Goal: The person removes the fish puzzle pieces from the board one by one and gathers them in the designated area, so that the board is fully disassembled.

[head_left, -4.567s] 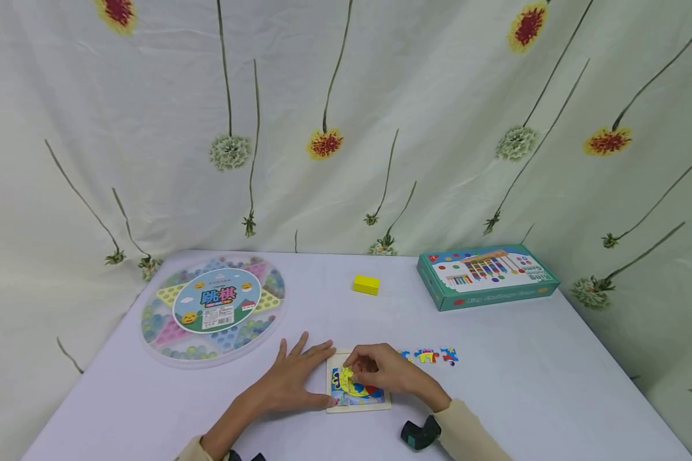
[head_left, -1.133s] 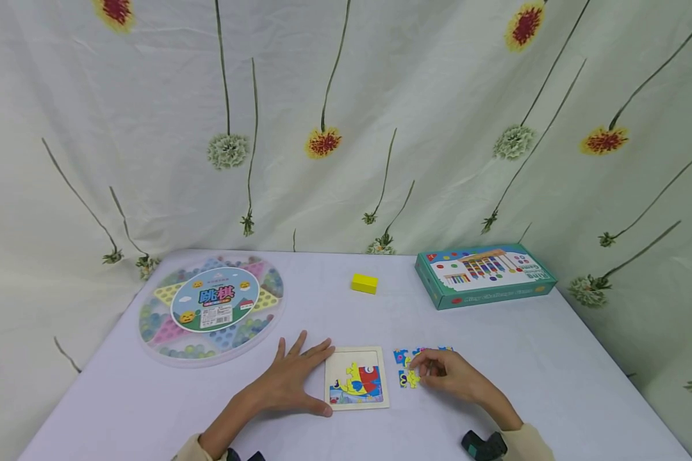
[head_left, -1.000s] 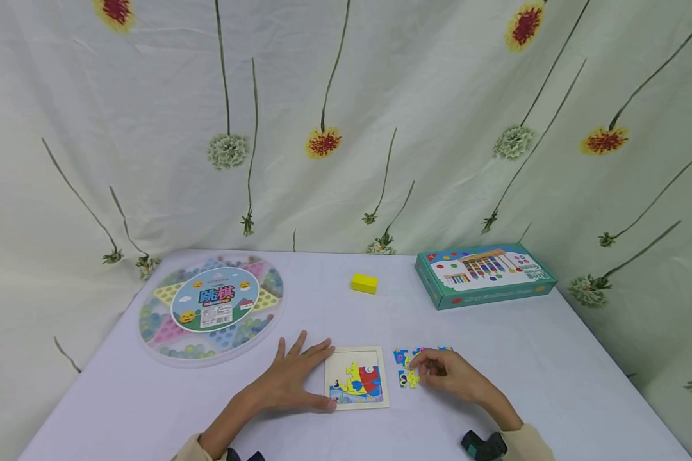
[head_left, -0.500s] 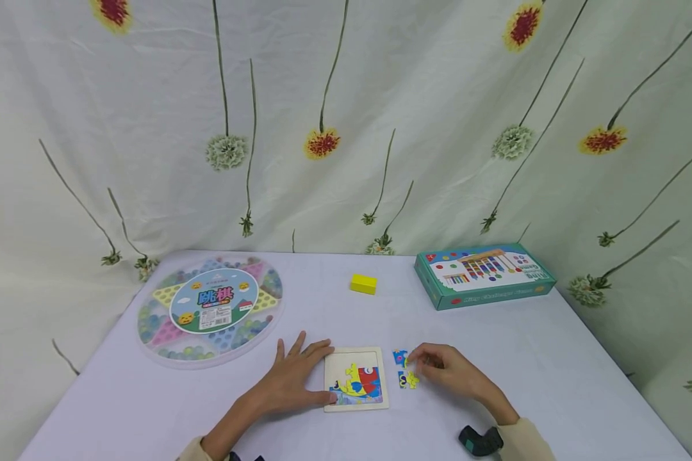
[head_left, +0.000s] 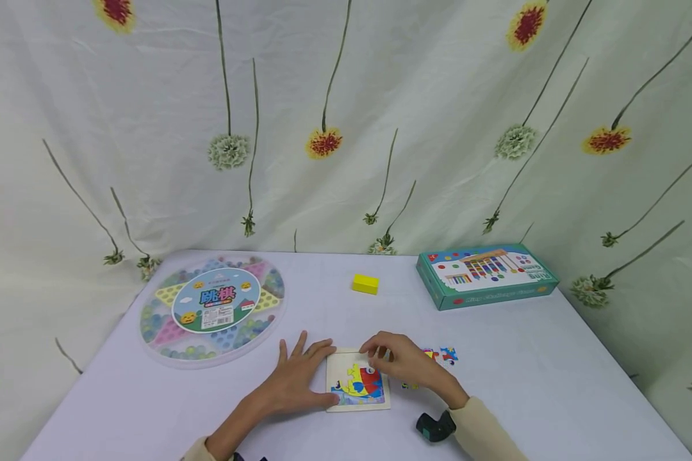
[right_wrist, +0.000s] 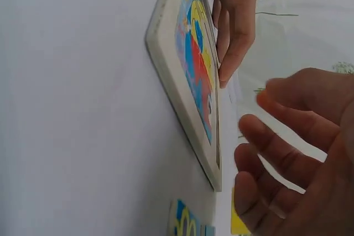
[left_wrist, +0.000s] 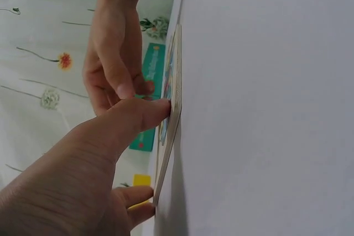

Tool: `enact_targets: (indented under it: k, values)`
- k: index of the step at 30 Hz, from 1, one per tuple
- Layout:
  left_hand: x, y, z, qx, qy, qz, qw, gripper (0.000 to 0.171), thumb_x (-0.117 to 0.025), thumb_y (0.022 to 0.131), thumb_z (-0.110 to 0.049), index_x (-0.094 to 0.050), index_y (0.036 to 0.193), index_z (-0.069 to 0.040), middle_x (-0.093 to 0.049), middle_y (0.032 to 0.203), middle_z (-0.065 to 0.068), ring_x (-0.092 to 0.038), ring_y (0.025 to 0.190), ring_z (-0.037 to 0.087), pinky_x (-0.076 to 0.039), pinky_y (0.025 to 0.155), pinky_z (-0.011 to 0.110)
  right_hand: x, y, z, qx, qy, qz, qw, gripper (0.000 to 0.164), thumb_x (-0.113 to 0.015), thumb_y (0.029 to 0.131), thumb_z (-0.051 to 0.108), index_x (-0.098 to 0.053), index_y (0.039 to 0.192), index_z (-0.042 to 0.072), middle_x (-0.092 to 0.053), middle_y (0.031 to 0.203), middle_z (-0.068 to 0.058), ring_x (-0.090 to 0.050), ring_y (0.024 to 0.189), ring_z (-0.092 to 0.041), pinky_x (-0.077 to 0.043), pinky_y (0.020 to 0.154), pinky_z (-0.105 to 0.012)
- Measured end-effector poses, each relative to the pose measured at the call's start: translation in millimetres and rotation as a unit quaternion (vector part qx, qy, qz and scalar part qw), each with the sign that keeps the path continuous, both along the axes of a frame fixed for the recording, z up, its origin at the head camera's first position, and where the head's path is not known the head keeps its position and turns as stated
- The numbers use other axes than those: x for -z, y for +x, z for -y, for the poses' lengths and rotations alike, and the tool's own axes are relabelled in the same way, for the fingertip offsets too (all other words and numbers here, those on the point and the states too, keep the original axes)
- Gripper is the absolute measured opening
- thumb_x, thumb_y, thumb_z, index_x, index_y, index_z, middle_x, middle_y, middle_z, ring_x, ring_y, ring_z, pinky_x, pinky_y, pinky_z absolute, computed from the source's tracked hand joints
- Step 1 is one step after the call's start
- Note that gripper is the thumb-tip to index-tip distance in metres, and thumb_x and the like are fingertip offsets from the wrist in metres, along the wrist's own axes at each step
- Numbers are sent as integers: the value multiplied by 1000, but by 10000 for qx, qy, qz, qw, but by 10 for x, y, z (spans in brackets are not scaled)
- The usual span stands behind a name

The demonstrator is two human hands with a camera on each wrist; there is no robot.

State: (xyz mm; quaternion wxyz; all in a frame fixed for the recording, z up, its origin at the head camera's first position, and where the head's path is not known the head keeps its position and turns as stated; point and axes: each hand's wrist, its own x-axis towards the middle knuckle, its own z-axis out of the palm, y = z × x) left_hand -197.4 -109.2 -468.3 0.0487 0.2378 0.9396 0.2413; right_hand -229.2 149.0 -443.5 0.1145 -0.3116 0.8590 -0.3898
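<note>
A square wooden puzzle tray (head_left: 387,403) lies on the white table, partly filled with puzzle pieces (head_left: 363,384) in yellow, red and blue. My left hand (head_left: 291,383) is spread along the tray's left side. Its thumb presses the near left corner, and its fingers touch the far left corner. Over the tray's far right part hovers my right hand (head_left: 406,360), fingers loosely bent. In the right wrist view the right hand (right_wrist: 298,142) shows no piece between thumb and fingers. Loose puzzle pieces (head_left: 448,355) lie right of the tray, some hidden behind the right hand.
A round Chinese checkers set (head_left: 216,301) lies at the back left. A yellow block (head_left: 366,284) rests behind the tray. At the back right is a green game box (head_left: 487,275). A flower-printed curtain (head_left: 346,96) hangs behind the table.
My right hand has moved left from the loose pieces to above the tray, uncovering pieces at the right. My left hand has stayed at the tray's left side.
</note>
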Motion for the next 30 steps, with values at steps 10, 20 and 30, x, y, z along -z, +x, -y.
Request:
enact_targets:
  k: [10,20,30]
  values:
    - [-11,0,4,39,15,12,10000,85,-66,76,-62,-43,142,-15,-36,152,5,-6,142,51,4,103,77,38,-19,172,-292,683,19,9972,27,-70,87,15,-68,114,11,-57,98,4,-52,86,-10,-48,79,-22]
    - [-2,22,-20,-126,27,-109,9999,76,-60,82,-61,-44,141,-15,-38,151,5,-8,142,50,4,104,76,84,-23,187,-174,598,41,9981,27,-72,85,14,-68,111,11,-56,97,5,-51,87,-9,-48,80,-22]
    - [44,18,-44,-159,-22,-180,9997,78,-63,80,-61,-44,141,-16,-38,151,4,-9,142,50,4,104,76,96,-7,155,-96,559,121,9983,23,-70,87,12,-67,110,13,-54,95,5,-51,87,-10,-48,80,-21]
